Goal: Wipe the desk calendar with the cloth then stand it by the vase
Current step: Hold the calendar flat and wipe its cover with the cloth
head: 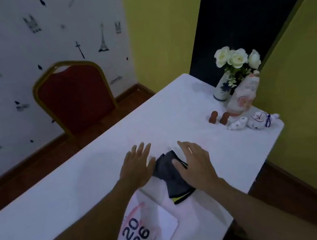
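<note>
Desk calendar (146, 232) flat on white table (64, 204), near edge.
Dark cloth (171, 175) between spread, empty left hand (137, 165) and right hand (195, 164); calendar nearer than both.

A white table (82, 186) carries a desk calendar (145, 228) lying flat at its near edge, with a dark cloth (169, 175) just beyond it, partly overlapping it. At the far right corner stand a blue-and-white vase (222, 89) of white flowers, a pink-patterned bottle (242, 99), two small brown figures (219, 117) and white ceramic ornaments (252, 122) along the right edge
</note>
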`<state>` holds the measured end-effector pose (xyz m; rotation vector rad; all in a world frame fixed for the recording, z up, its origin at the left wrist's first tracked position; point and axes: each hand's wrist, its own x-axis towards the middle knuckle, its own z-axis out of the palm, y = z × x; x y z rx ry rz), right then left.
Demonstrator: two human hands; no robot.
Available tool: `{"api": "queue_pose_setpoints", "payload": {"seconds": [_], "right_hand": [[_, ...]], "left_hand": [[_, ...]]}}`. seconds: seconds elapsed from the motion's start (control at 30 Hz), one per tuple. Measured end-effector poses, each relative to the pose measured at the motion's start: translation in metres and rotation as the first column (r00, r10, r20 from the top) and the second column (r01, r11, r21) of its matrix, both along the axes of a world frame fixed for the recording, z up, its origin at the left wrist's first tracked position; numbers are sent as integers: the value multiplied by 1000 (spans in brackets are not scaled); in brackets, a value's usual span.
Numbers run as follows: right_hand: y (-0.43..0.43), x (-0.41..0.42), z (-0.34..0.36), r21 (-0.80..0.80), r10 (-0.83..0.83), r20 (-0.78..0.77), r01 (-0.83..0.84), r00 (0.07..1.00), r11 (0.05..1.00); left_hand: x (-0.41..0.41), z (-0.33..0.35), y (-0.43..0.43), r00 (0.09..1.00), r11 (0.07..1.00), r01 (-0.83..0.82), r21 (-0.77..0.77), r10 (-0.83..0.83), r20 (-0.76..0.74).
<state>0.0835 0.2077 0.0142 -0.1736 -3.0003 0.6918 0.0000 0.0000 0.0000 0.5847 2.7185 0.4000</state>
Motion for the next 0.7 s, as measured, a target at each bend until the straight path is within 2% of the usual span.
{"api": "queue_pose_setpoints", "payload": {"seconds": [0.13,0.23,0.37,0.5,0.7], "right_hand": [[-8,5,-47,10,78,179,-81,981,997],[-12,16,-79,75,114,236,-135,965,988],[-15,26,-101,207,111,197,-152,974,966],[-23,19,-107,191,42,131,-67,991,979],[-38,10,-110,196,-15,81,-1,997,981]], "left_hand": [[8,-44,-4,991,994,-6,-107,20,135],[14,-69,-6,981,994,11,-104,9,195],[24,-89,-7,992,990,18,-137,0,130],[31,-97,-8,999,980,17,-198,-11,33],[32,-102,-5,1000,975,-2,-224,4,9]]}}
